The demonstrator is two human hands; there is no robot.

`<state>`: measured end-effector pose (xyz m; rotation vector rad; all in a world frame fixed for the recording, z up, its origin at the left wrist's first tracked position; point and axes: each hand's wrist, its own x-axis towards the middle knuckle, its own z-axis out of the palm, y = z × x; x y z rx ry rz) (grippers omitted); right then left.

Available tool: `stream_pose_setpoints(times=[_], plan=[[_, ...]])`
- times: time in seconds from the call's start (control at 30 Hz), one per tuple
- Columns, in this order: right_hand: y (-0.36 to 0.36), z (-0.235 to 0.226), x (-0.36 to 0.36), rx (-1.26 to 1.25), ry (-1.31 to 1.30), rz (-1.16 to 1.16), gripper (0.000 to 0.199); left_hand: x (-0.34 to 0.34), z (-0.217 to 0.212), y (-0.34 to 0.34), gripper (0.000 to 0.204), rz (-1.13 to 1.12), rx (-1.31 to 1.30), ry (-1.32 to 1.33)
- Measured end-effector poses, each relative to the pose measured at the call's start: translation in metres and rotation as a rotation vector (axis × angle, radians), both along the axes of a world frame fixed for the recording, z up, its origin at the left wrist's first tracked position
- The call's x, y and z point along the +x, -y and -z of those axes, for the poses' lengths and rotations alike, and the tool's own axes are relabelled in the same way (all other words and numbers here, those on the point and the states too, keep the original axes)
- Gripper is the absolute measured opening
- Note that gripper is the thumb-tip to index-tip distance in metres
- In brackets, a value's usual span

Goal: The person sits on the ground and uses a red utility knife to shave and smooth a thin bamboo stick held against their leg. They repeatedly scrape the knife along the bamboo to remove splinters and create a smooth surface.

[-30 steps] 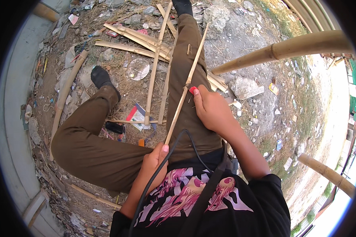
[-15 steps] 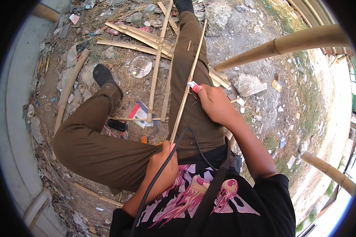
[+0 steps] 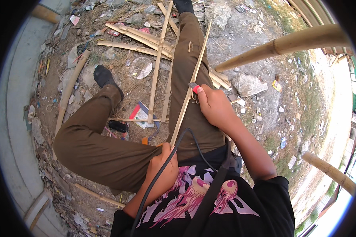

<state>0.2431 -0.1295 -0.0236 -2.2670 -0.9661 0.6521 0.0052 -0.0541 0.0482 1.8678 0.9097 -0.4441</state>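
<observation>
A long, thin bamboo strip [image 3: 185,106] lies slantwise along my outstretched right leg. My left hand [image 3: 163,167] is closed around its near end, close to my lap. In my right hand [image 3: 216,104] is a red-handled utility knife [image 3: 195,87], the thumb lying along the handle. Its short metal blade rests against the strip around the middle. A thin curl of shaving hangs just below the blade. Another small sliver [image 3: 190,46] lies on the trouser leg farther up.
Several split bamboo pieces [image 3: 146,37] lie crossed on the littered ground ahead. A thick bamboo pole [image 3: 281,45] slants in from the right. Rocks [image 3: 249,85] lie beyond my right hand. A black cable [image 3: 156,178] loops past my left hand. A grey wall [image 3: 19,118] stands at left.
The strip has turned slightly, its far end shifting right and its pale face showing more. The knife's blade lies at a different angle. Both hands have hardly moved.
</observation>
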Motion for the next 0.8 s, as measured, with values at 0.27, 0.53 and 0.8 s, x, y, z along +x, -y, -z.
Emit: stream_pose_setpoints(times=[0.27,0.53,0.8], plan=[[0.006,-0.001,0.009,0.051,-0.107,-0.037,0.041,-0.001,-0.002,0.000,0.038,-0.042,-0.045,0.007],[0.019,0.006,0.017,0.131,-0.244,-0.046,0.040,-0.009,-0.001,-0.004,0.037,-0.060,-0.131,0.063],[0.030,0.009,0.014,0.227,-0.280,-0.116,0.038,-0.001,-0.002,-0.010,0.036,-0.147,-0.227,-0.047]])
